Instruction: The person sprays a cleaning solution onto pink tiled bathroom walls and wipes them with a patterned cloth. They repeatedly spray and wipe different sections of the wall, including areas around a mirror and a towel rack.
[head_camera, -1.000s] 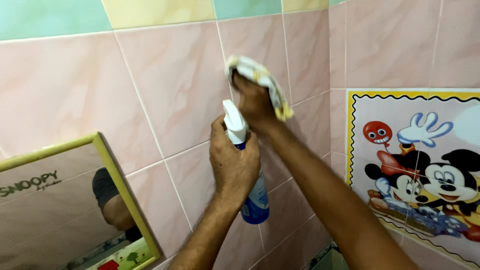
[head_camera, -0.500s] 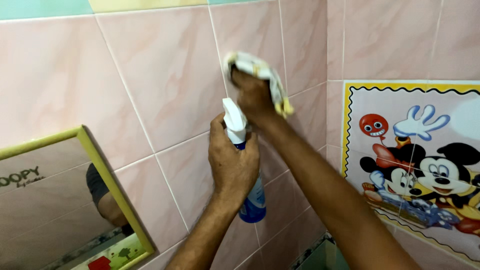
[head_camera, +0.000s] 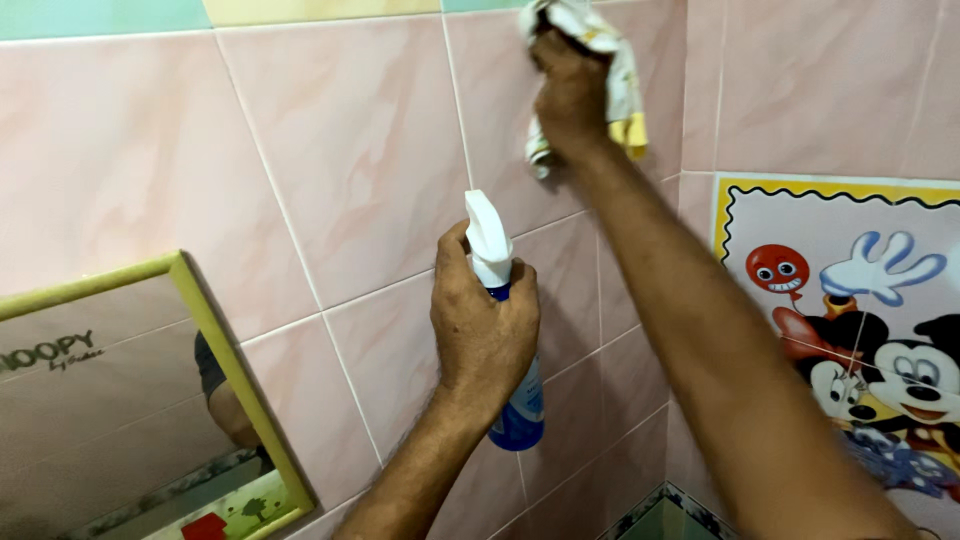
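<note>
My left hand (head_camera: 482, 330) grips a blue spray bottle (head_camera: 520, 415) with a white trigger head (head_camera: 487, 235), held upright in front of the pink tiled wall (head_camera: 340, 140). The nozzle points at the wall. My right hand (head_camera: 570, 95) is raised high and presses a crumpled white and yellow cloth (head_camera: 618, 70) against a pink tile near the top of the wall. My right forearm slants down to the lower right, crossing in front of the corner of the two walls.
A mirror with a yellow-green frame (head_camera: 235, 370) hangs at the lower left and reflects part of a person. A cartoon picture tile with a wavy yellow and black border (head_camera: 850, 300) sits on the right wall. Green and yellow tiles (head_camera: 100, 15) run along the top.
My right hand has slid the cloth upward along the wall. The left hand with the spray bottle has stayed in about the same place.
</note>
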